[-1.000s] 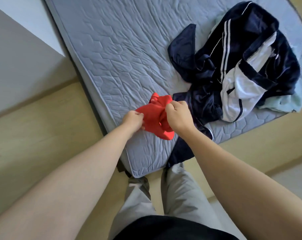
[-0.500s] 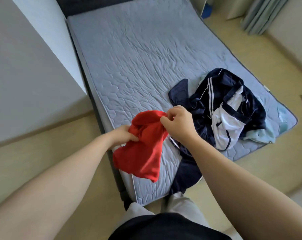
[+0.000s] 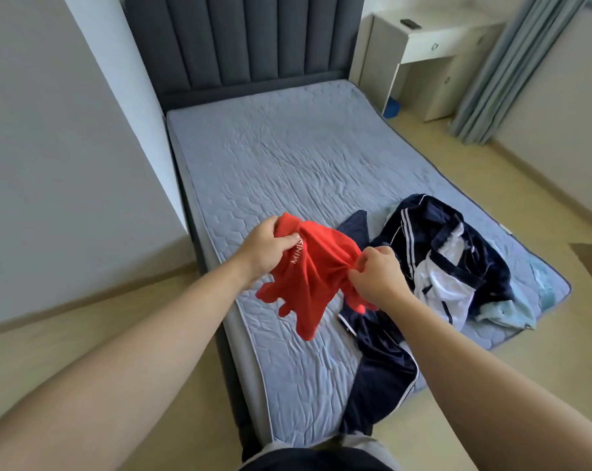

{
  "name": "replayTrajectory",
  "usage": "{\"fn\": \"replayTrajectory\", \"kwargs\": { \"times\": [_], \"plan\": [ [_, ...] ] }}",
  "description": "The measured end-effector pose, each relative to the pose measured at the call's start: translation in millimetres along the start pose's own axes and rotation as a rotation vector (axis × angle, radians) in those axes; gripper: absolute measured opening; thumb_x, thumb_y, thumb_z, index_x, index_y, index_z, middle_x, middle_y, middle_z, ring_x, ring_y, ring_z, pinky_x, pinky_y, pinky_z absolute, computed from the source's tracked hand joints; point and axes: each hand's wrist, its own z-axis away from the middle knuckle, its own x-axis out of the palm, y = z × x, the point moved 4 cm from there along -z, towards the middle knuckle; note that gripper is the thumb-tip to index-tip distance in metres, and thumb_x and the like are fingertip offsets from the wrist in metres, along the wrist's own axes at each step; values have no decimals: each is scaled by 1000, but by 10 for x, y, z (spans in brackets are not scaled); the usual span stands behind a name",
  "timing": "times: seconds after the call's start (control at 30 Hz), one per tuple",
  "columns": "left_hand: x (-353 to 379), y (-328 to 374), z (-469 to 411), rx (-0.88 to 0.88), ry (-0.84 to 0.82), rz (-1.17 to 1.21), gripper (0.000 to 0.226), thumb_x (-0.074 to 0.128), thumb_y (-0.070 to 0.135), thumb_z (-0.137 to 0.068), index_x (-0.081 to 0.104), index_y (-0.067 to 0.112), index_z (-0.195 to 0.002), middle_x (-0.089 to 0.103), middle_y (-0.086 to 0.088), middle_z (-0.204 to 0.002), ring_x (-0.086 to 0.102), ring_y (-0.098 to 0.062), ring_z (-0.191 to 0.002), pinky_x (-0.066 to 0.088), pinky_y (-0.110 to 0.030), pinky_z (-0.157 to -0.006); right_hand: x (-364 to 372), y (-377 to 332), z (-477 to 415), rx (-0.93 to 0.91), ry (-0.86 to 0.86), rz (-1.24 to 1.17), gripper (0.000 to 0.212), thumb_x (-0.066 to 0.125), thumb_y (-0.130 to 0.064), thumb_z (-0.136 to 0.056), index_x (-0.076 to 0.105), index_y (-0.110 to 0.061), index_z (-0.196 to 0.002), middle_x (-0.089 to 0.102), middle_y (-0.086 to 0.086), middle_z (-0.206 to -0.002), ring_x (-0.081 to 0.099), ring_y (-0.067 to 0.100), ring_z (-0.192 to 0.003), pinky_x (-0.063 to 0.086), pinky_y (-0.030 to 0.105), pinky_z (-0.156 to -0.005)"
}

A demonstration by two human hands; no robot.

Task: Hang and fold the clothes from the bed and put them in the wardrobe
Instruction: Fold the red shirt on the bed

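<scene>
Lifted higher off the bed point(image 3: 288, 158), the red garment point(image 3: 308, 280) hangs bunched from both hands' pinching fingers point(image 3: 289, 239) — unfolded, dark clothes pile point(image 3: 457, 253) untouched.

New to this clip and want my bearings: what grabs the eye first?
A bright red garment, held up between the left hand and right hand over the near end of the grey mattress. Right of it, a rumpled navy-and-white clothes pile lies on the mattress. A dark padded headboard stands at the far end.
</scene>
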Motion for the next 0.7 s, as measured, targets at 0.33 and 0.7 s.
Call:
{"fn": "replayTrajectory", "kwargs": {
  "times": [0.33, 0.7],
  "plan": [
    [607, 692, -38, -166, 92, 522, 11, 61, 6, -99, 59, 11, -89, 61, -10, -86, 61, -21, -79, 56, -47, -83, 38, -444, 352, -62, -491, -319, 73, 86, -31, -64, 51, -21, -127, 67, 0, -112, 65, 18, -103, 54, 47, -95],
    [-47, 825, -4, -66, 354, 612, 13, 56, 6, -98, 61, 14, -107, 69, -12, -99, 67, -24, -86, 57, -42, -84, -390, -587, -49, -250, 36, -21, 29, 41, -32, -105, 53, -14, -86, 69, 20, -98, 63, 41, -95, 41, 40, -70]
  ]
}}
